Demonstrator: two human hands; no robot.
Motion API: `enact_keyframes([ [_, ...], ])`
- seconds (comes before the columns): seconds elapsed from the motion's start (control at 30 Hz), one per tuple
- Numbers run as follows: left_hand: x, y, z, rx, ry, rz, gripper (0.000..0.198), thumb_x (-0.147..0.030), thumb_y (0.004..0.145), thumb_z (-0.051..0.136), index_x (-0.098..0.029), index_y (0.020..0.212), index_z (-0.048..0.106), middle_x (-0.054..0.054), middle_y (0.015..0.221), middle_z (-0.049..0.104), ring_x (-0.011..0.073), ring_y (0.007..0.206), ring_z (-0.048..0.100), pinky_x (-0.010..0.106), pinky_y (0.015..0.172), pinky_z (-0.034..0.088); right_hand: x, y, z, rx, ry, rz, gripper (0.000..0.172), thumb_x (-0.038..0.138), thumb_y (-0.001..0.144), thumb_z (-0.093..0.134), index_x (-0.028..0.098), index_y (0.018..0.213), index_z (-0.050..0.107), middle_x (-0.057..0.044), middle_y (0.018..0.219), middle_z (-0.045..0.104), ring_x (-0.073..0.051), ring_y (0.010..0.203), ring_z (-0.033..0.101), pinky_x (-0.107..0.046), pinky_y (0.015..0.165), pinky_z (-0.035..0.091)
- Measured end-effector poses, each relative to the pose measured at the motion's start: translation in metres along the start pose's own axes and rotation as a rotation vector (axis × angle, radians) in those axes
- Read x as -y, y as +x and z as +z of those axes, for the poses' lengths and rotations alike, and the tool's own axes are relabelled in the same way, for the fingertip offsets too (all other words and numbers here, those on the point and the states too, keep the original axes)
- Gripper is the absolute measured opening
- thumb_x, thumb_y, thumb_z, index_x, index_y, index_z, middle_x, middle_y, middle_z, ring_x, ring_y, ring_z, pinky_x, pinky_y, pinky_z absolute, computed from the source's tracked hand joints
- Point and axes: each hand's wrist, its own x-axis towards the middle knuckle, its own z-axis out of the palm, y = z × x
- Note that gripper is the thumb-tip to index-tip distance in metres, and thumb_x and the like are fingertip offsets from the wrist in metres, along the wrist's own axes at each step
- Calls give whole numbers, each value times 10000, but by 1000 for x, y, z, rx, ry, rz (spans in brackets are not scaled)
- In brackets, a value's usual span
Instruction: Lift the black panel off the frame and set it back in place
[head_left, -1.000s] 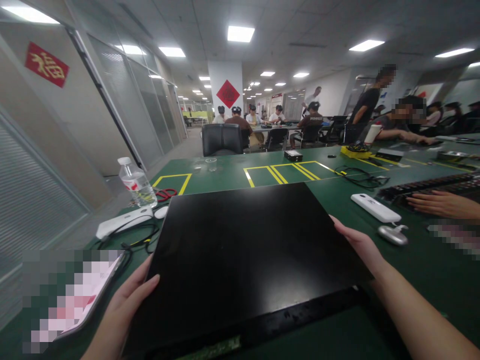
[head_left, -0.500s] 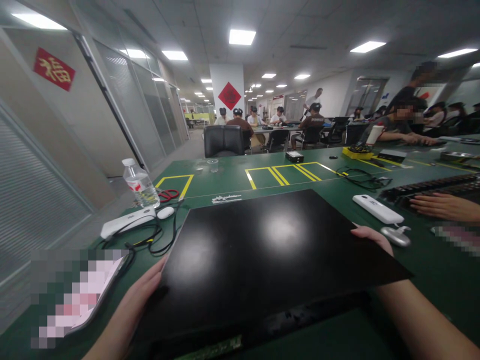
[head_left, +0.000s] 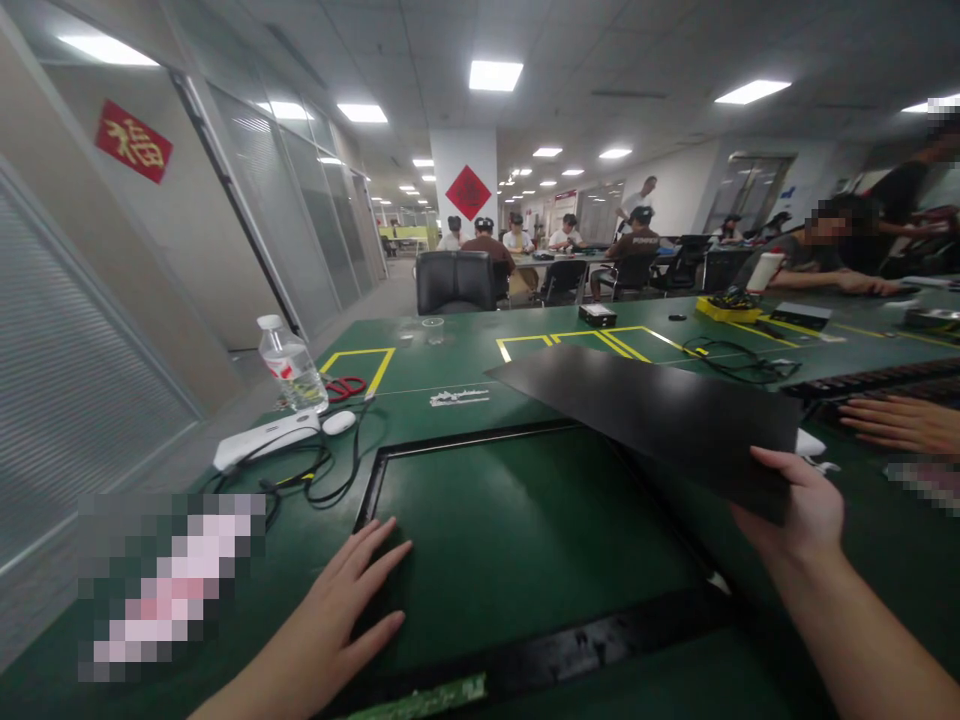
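One thin black panel (head_left: 667, 410), tilted, pinched in right hand (head_left: 806, 510) grip; left hand (head_left: 341, 600) spread.

Right hand (head_left: 806, 505) gripping a dark panel (head_left: 675, 410), left hand (head_left: 356, 590) spread over a black frame (head_left: 600, 642), green table (head_left: 442, 365)

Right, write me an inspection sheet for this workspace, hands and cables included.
Surface: green table marked with yellow tape.
Job's things: black frame lying on the table; dark panel held tilted over its far right corner.
Clutter: plastic bottle, red-handled scissors and white device, all left.
Hands: left hand open by the frame's left side, contact unclear; right hand grips the panel.
Cables: black cable loose beside the white device.
Surroundings: black chair across the table; another person's hand at right.
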Motion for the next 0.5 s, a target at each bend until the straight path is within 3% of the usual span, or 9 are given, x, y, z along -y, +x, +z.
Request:
enact_keyframes([
  [0.17,3,-2,3,15,75,32,564,-378,920,600,-361,1476,508,62,1586,464,354,1427,431,537,1109,391,0,1,5,-81,137,-161,315,-13,504,646,194,693,503,65,763,590,-110,733,623,-334,786,599],
  [0.3,1,-2,1,7,63,27,568,-381,904,623,-370,1464,525,53,1573,484,355,1411,454,525,1112,398,0,6,2,-184,160,-307,334,-20,503,632,200,670,444,47,762,551,-107,753,611,-282,736,574],
  [0.5,-2,-1,-1,23,74,22,554,-399,911,608,-360,1459,533,63,1564,497,358,1399,471,540,1104,402,-2,18,-5,-237,87,-283,352,4,506,618,213,696,407,63,721,520,-106,672,590,-210,524,511],
])
